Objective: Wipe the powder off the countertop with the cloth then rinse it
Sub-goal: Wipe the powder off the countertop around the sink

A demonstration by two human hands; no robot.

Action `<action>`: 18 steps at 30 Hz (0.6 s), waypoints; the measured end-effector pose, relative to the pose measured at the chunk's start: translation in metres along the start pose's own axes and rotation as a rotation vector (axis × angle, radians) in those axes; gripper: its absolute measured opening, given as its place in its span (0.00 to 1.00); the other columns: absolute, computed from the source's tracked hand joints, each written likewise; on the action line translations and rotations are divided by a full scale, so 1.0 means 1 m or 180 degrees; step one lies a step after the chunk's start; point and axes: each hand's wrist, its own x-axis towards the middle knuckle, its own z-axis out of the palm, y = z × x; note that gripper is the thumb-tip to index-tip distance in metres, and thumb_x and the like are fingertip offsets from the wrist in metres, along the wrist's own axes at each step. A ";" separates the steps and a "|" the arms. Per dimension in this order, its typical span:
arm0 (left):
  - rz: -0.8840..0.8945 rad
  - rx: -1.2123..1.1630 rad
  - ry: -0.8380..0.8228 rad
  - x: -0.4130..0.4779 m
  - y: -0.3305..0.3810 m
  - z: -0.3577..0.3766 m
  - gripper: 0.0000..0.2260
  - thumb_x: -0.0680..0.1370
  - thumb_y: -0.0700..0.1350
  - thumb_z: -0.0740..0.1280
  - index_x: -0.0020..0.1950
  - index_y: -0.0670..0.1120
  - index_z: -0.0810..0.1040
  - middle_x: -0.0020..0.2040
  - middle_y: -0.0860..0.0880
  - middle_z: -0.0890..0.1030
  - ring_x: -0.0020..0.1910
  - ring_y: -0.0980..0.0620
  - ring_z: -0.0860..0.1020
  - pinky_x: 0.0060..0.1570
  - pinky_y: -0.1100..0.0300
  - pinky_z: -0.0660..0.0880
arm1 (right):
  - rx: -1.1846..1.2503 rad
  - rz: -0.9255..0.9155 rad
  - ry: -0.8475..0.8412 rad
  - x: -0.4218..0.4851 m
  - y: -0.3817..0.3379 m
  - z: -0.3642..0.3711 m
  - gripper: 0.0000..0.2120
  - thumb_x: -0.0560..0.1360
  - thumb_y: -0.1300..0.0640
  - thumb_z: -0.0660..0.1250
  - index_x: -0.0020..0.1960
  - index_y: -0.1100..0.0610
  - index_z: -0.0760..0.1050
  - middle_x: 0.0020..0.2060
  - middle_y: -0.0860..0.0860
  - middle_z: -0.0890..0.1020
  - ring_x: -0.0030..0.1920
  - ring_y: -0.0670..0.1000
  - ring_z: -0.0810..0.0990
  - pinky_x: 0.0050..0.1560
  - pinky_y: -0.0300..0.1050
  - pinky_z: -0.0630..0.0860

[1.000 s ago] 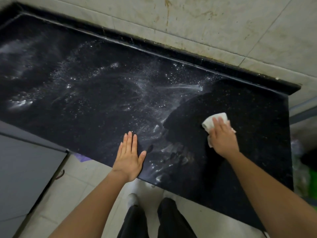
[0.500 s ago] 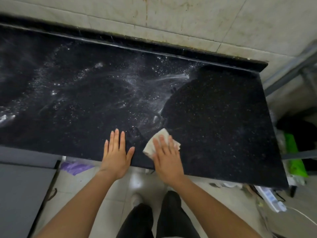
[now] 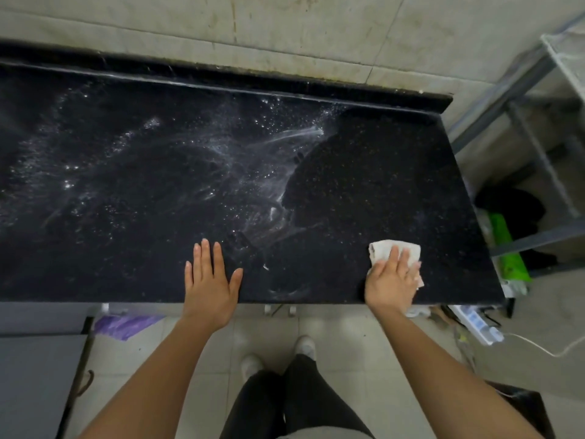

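black speckled stone is making up the countertop point(image 3: 380, 172), which is running across the middle of the frame below a wall of pale, stained tiles point(image 3: 316, 33). white powder point(image 3: 221, 160) is lying in smears and specks over the left and centre of the surface, while the right part is showing dark and mostly clean, with a curved edge of powder between the two.

the cloth point(image 3: 384, 250), white and bunched, is sitting on the countertop at the lower right, near the front edge. the right hand point(image 3: 391, 282) is pressing down on it with fingers stretched out flat, not curled round it; part of the cloth is poking out beyond the fingertips and at the hand's right side.

the left hand point(image 3: 209, 286) is resting palm down on the countertop at lower centre, fingers straight and thumb spread, holding nothing, well apart from the cloth.

at the right edge of the frame a grey metal shelf point(image 3: 538, 147) is standing beside the countertop, with a green object point(image 3: 506, 245) low inside it. a white power strip point(image 3: 478, 324) is lying on the floor just below. a purple bag point(image 3: 126, 323) is showing at lower left, and the person's white shoes point(image 3: 305, 345) are standing on the tiled floor at bottom centre.
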 end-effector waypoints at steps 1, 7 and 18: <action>0.0011 -0.0009 0.0013 0.000 0.000 0.000 0.33 0.78 0.60 0.40 0.76 0.43 0.37 0.77 0.44 0.36 0.73 0.50 0.31 0.70 0.53 0.32 | 0.0069 0.0121 -0.0019 -0.011 -0.010 0.007 0.25 0.82 0.52 0.46 0.77 0.56 0.48 0.77 0.55 0.49 0.76 0.61 0.43 0.73 0.56 0.44; 0.0011 -0.0059 0.0038 -0.001 0.000 0.000 0.31 0.80 0.58 0.44 0.76 0.43 0.38 0.77 0.44 0.36 0.74 0.49 0.32 0.71 0.52 0.33 | -0.0363 -0.1713 -0.0473 -0.094 -0.069 0.045 0.28 0.77 0.49 0.47 0.75 0.56 0.56 0.74 0.56 0.59 0.73 0.64 0.58 0.68 0.62 0.61; -0.0007 -0.0018 -0.0006 0.001 0.001 -0.001 0.32 0.80 0.59 0.44 0.76 0.43 0.37 0.77 0.44 0.36 0.71 0.52 0.29 0.72 0.52 0.34 | -0.0961 -0.2782 -0.0636 -0.037 -0.043 -0.003 0.23 0.81 0.53 0.45 0.75 0.57 0.58 0.75 0.54 0.59 0.74 0.62 0.48 0.70 0.58 0.61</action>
